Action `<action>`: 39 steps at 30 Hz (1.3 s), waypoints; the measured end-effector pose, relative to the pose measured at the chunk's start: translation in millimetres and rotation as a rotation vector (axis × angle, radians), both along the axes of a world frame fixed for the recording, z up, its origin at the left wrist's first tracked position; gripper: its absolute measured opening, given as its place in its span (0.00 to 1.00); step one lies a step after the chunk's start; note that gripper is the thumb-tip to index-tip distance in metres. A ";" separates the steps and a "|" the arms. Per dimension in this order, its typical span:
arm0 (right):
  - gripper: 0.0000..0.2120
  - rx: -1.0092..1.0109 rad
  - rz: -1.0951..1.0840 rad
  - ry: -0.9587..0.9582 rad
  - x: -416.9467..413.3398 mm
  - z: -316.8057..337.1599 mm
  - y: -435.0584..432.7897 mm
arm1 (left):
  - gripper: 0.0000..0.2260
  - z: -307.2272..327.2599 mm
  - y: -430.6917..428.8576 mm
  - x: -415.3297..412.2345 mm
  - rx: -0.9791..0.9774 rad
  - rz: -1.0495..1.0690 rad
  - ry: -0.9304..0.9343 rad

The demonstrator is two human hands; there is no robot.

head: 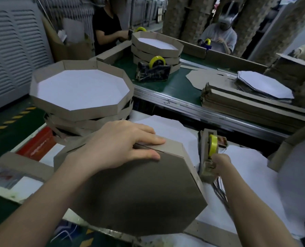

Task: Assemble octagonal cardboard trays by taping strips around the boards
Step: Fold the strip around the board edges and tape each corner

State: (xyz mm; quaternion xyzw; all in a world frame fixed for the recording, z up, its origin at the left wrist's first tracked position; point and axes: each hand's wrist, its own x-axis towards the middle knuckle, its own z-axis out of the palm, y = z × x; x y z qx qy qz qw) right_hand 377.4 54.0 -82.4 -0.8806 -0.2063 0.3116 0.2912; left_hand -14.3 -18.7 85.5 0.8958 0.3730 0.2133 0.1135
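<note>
- left hand [116,145]: fingers flat, slightly apart, pressing the far edge of the upside-down tray [144,193] on the white worktop [251,175]
- tray: probably light, flexy cardboard, so I'd hold the rim by the joint
- right hand [219,162]: fingers wrapped round the tape dispenser [204,145], just beside the tray

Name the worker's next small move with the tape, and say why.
Probably draw tape from the dispenser and lay it over the strip seam. The left hand presses beside that seam on the upturned tray, while the right hand grips the dispenser.
</note>
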 end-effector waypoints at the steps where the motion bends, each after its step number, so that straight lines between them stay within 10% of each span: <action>1: 0.05 0.060 -0.055 0.056 1.3 0.4 -1.6 | 0.24 -0.7 0.2 1.2 0.008 0.007 -0.001; 11: 0.14 0.624 -0.190 0.197 -19.1 -31.7 -76.9 | 0.24 -2.0 4.7 6.2 0.038 0.043 0.004; 39: 0.12 0.570 -0.104 -0.005 -17.4 -62.5 -90.0 | 0.22 -7.0 3.7 -5.0 0.053 0.087 -0.059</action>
